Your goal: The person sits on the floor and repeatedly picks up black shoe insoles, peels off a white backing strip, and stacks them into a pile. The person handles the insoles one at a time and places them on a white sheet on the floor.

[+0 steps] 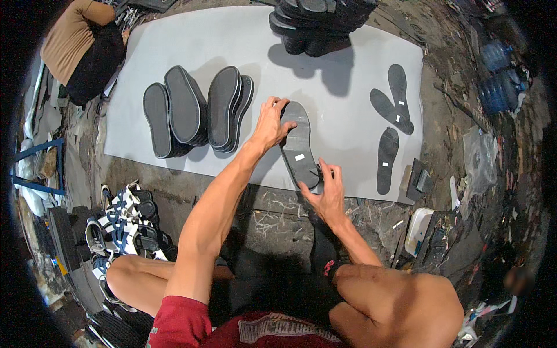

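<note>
A dark grey shoe sole point(299, 137) with a small white label lies lengthwise before me, at the near middle of a pale sheet point(232, 35). My left hand point(270, 124) grips its far end, thumb across the top and fingers at the left edge. At the near end, my right hand point(328, 194) holds it with thumb and fingers on either side of the rounded tip. Left of my hands stand stacks of black soles: one stack point(225, 107), a taller one point(184, 101), and a third point(156, 119).
Several loose insoles with white labels, one of them near the sheet's edge point(387, 162), lie to the right. A pile of black footwear parts point(316, 26) stands at the far side. Strappy sandals point(130, 217) crowd the floor at left. Another person point(78, 43) sits far left.
</note>
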A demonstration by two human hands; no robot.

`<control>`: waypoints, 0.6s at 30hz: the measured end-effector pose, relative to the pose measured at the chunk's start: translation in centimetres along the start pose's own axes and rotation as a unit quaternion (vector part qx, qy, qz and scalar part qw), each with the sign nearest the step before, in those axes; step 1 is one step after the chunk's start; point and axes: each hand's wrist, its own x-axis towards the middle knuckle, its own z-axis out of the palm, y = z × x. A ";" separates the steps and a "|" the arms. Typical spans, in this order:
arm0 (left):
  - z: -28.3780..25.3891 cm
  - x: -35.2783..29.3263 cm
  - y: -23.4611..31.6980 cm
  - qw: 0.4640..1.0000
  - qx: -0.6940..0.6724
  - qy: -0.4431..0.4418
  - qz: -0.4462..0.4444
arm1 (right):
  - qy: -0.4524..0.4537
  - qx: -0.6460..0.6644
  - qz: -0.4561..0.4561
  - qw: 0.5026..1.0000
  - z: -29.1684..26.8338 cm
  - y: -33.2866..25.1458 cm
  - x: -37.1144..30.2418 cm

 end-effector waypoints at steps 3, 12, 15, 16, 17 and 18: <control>-0.1 0.0 0.2 1.000 -0.003 -0.012 -0.015 | -0.008 0.003 0.006 1.000 -0.5 0.6 -2.8; -0.2 -0.2 0.3 1.000 0.006 -0.014 -0.016 | 0.050 -0.012 -0.016 0.999 1.4 1.4 -3.5; -0.2 -0.4 0.2 1.000 0.005 -0.010 -0.005 | 0.060 -0.006 -0.027 0.998 1.6 1.6 -3.4; -0.3 -0.5 0.2 1.000 0.004 -0.009 -0.002 | 0.062 0.002 -0.027 0.998 1.6 1.7 -3.4; -0.3 -0.4 0.4 1.000 0.003 -0.011 -0.005 | 0.061 0.013 -0.022 0.998 1.6 1.9 -3.4; -0.3 -0.4 0.6 1.000 0.002 -0.014 -0.008 | 0.061 0.023 -0.018 0.998 1.6 2.1 -3.4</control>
